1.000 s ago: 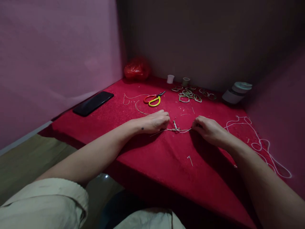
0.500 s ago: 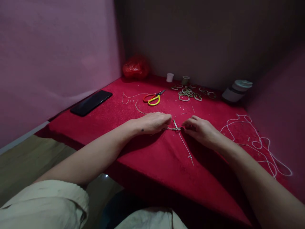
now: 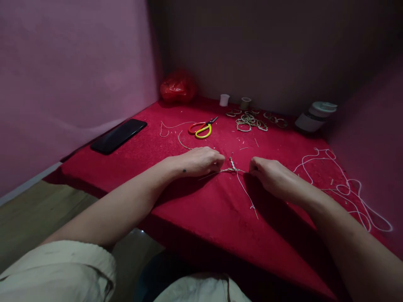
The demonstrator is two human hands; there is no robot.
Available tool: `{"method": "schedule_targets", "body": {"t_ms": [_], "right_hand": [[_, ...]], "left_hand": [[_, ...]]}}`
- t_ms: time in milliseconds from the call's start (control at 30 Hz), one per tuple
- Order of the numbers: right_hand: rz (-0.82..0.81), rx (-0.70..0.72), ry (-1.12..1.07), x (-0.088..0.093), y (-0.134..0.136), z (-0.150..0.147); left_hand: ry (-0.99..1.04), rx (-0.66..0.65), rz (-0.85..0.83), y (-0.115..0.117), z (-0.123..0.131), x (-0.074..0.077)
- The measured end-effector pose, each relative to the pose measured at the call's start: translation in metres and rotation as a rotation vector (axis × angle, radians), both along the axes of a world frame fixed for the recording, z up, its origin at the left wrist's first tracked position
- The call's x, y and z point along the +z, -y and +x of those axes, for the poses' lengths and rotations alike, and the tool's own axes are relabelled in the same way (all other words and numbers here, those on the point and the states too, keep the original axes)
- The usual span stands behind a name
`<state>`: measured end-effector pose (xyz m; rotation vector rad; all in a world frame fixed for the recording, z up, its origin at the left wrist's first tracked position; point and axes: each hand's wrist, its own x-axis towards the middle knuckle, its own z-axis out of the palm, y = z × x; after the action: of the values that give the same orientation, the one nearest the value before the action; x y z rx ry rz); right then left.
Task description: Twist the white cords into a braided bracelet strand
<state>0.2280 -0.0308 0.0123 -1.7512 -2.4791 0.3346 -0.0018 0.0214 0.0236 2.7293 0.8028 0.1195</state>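
Observation:
A short braided cord piece (image 3: 232,164) lies on the red cloth between my hands, with thin cords running out from its lower end. My left hand (image 3: 206,161) is closed on the cord strands leading left. On the other side, my right hand (image 3: 267,173) is closed in a pinch on the cord leading right, which is stretched between the piece and the fingers. One loose cord end (image 3: 246,191) trails from the braid toward the table's front, with a small knot near its tip. The fingertips of both hands are partly hidden.
Scissors (image 3: 203,129) with red and yellow handles lie beyond my left hand. Several braided loops (image 3: 248,123), two spools (image 3: 224,100), a red plastic bag (image 3: 178,87) and a lidded cup (image 3: 315,117) are at the back. A phone (image 3: 119,136) lies left, loose white cord (image 3: 348,188) right.
My right hand has moved right, away from the braided piece, closing its fingers and drawing the cord out between them. My left hand has shifted only slightly left.

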Motion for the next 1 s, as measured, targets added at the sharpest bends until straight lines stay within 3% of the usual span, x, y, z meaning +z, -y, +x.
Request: {"method": "schedule_targets", "body": {"t_ms": [233, 467, 567, 733, 900, 1000], "right_hand": [[-0.216, 0.066, 0.079, 0.02, 0.008, 0.005], [-0.258, 0.074, 0.025, 0.023, 0.007, 0.008], [-0.197, 0.054, 0.007, 0.022, 0.006, 0.005], [0.058, 0.02, -0.055, 0.011, 0.005, -0.01], [0.087, 0.01, -0.114, -0.006, 0.002, -0.022], [0.088, -0.001, -0.166, -0.009, 0.0, -0.025]], "left_hand": [[0.029, -0.073, -0.084, -0.002, -0.009, 0.004], [0.065, -0.098, -0.113, 0.005, -0.01, 0.011], [0.069, -0.104, -0.144, 0.008, -0.008, 0.012], [0.065, -0.097, -0.183, 0.015, -0.004, 0.01], [0.055, -0.051, -0.244, 0.019, 0.0, 0.012], [0.058, -0.063, -0.395, 0.021, -0.003, 0.02]]}}
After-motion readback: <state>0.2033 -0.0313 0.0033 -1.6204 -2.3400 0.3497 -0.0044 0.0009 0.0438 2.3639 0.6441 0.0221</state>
